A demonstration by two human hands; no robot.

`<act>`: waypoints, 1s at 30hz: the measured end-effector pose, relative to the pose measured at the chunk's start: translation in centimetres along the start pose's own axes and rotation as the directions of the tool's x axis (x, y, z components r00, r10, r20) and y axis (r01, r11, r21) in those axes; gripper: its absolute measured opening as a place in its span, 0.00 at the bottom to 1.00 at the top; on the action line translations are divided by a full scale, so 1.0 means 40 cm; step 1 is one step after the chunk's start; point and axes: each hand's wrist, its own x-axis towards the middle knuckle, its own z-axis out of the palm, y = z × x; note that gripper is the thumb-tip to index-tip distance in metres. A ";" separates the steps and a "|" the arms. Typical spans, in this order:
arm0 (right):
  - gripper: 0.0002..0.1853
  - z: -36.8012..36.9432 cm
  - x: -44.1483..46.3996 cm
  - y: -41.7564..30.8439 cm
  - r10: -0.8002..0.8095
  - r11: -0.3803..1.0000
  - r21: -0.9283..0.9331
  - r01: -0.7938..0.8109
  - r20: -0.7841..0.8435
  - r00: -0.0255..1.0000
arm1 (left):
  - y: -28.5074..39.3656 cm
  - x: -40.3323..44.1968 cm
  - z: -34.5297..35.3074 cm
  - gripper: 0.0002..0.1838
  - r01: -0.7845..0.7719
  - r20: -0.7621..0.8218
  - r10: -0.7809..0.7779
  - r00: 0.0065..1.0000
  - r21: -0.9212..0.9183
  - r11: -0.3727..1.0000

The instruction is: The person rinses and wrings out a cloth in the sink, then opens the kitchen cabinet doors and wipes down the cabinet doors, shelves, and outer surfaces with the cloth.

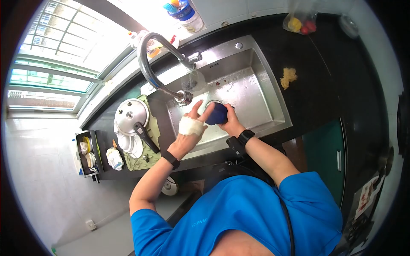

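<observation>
Over the steel sink (260,91), my right hand (232,120) grips a dark blue, rounded object, perhaps a bowl or cup (217,113), from its right side. A pale rim shows at its upper edge. My left hand (193,122), with a white wrap around the palm, is at the object's left side, its fingers apart and one finger near the rim. Whether that finger touches it is hard to tell. The faucet (184,97) hangs just above and left of my hands.
A pressure cooker lid (131,116) and white dishes lie on a green mat (152,158) left of the sink. A yellowish sponge-like piece (288,77) and a plastic bag (300,24) lie on the dark counter at right. A blue-lidded jar (187,17) stands behind.
</observation>
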 end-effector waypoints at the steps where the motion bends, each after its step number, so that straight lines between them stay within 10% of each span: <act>1: 0.18 0.011 -0.016 -0.001 0.000 1.000 -0.003 0.000 0.002 1.000 | -0.021 0.010 -0.004 0.39 -0.198 0.043 0.194 0.980 0.212 0.957; 12: 0.16 0.025 -0.052 -0.033 0.271 0.947 -0.200 -0.252 0.074 0.960 | -0.048 0.029 -0.038 0.31 -0.500 0.178 0.467 0.866 0.291 0.816; 21: 0.11 0.042 -0.023 0.033 -0.077 0.974 0.223 0.034 0.186 0.979 | -0.010 0.003 0.018 0.17 -0.111 0.028 0.109 0.994 0.102 0.989; 30: 0.26 0.114 -0.075 -0.028 -0.145 0.974 0.190 0.123 0.107 0.984 | 0.025 -0.002 0.055 0.13 0.043 -0.075 -0.053 0.996 -0.121 0.992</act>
